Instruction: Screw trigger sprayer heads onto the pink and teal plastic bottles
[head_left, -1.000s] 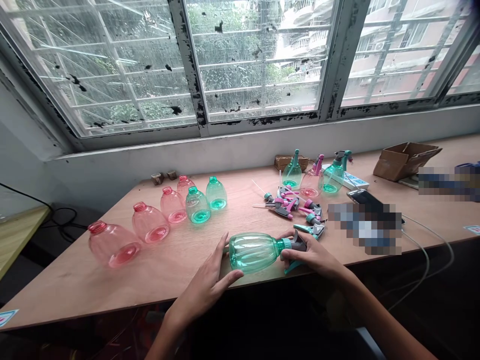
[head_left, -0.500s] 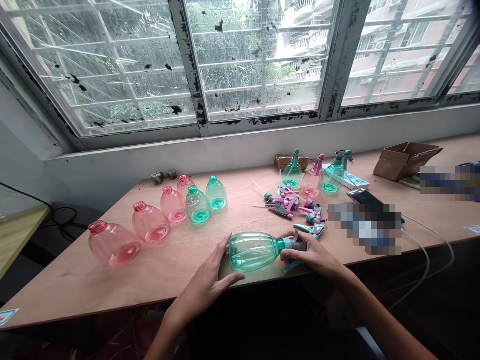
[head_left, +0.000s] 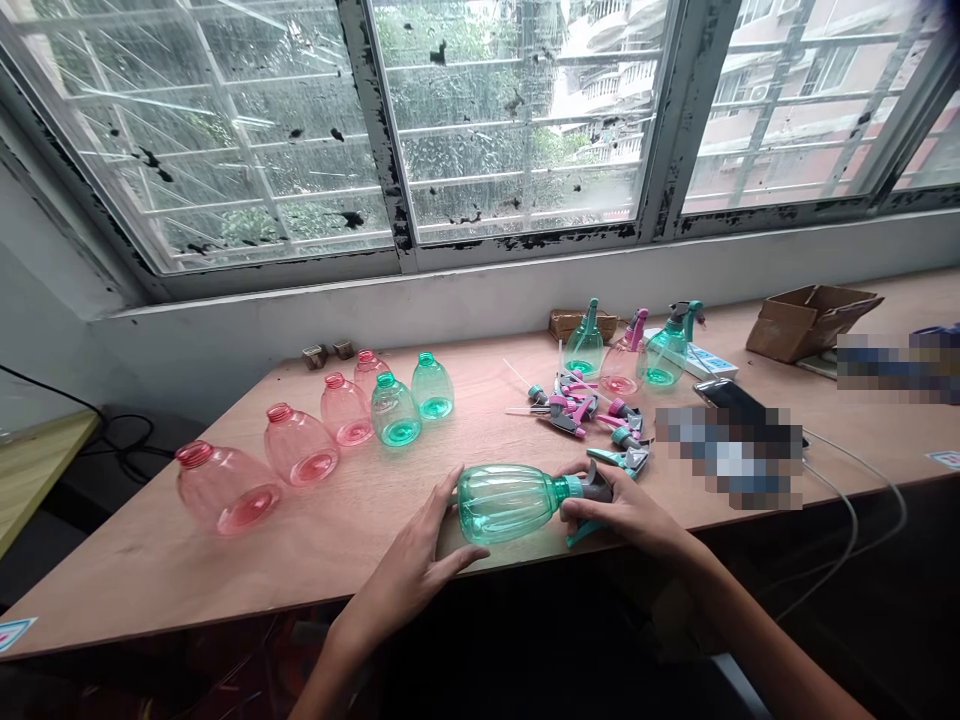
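A clear green spray bottle (head_left: 506,505) lies sideways between my hands above the table's front edge, its base toward the left. A teal collar and a dark grey and teal spray head are on its neck. My right hand (head_left: 619,510) is closed around the spray head and collar, partly hiding them. My left hand (head_left: 420,550) cups the bottle's base, with fingertips at its far edge and the thumb along its near edge. Beyond my right hand lies a pile of loose pink, grey and teal spray heads (head_left: 574,405), some with thin tubes.
Pink bottles (head_left: 304,445) and green bottles (head_left: 396,410) without heads stand on the left of the wooden table (head_left: 187,560). Several bottles with heads (head_left: 666,355) stand at the back. Rightward are a phone (head_left: 720,392), a cardboard box (head_left: 799,325) and white cables (head_left: 855,510).
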